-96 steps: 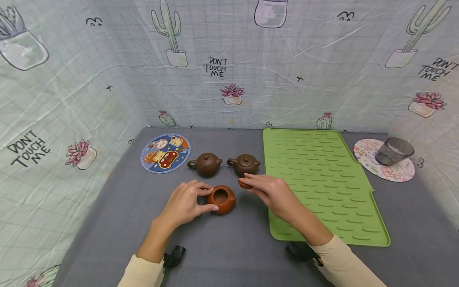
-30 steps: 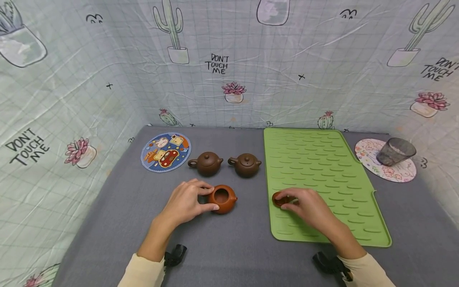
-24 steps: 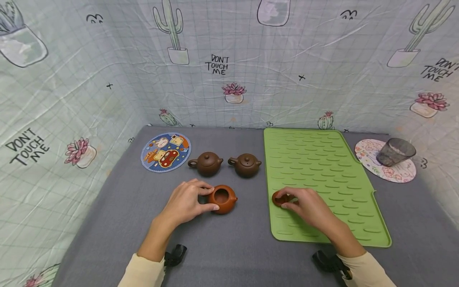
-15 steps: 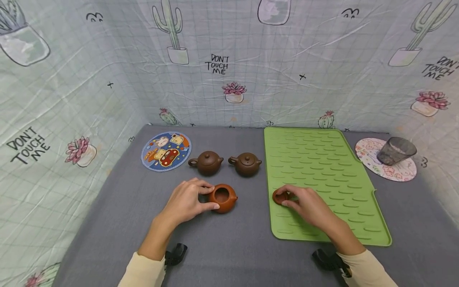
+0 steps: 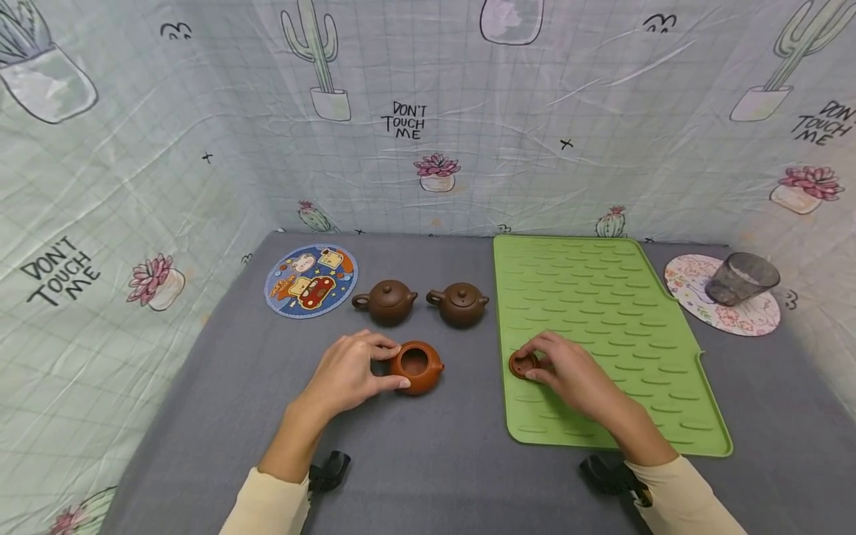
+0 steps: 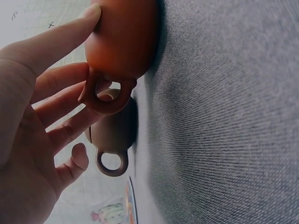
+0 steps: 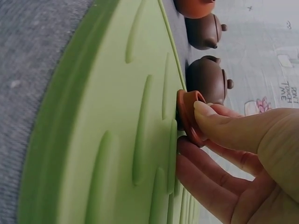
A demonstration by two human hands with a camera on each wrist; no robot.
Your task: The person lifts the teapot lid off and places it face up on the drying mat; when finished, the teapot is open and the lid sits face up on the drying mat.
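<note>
My left hand (image 5: 348, 375) grips a reddish-orange clay teapot (image 5: 428, 380) that stands lidless on the grey cloth, its round mouth facing up. Thumb and fingers sit on either side of the body, and the left wrist view shows its looped handle (image 6: 112, 105) within the hand's span. On the near left part of the green mat (image 5: 568, 416), my right hand (image 5: 571, 371) pinches the teapot's lid (image 5: 518, 364), hollow side up. In the right wrist view the thumb presses the inner ring of the lid (image 7: 186, 109), which is slightly tilted close over the mat.
Two dark brown lidded teapots, one on the left (image 5: 390, 305) and one on the right (image 5: 461, 306), stand behind the orange one. A blue cartoon coaster (image 5: 284, 267) lies back left. At the right, a smoky glass (image 5: 745, 279) stands on a floral coaster (image 5: 725, 321).
The right hand has carried the lid rightward from above the cloth onto the green mat, turning it hollow side up. Lately its fingers have shifted slightly. The left hand keeps its grip in place.
</note>
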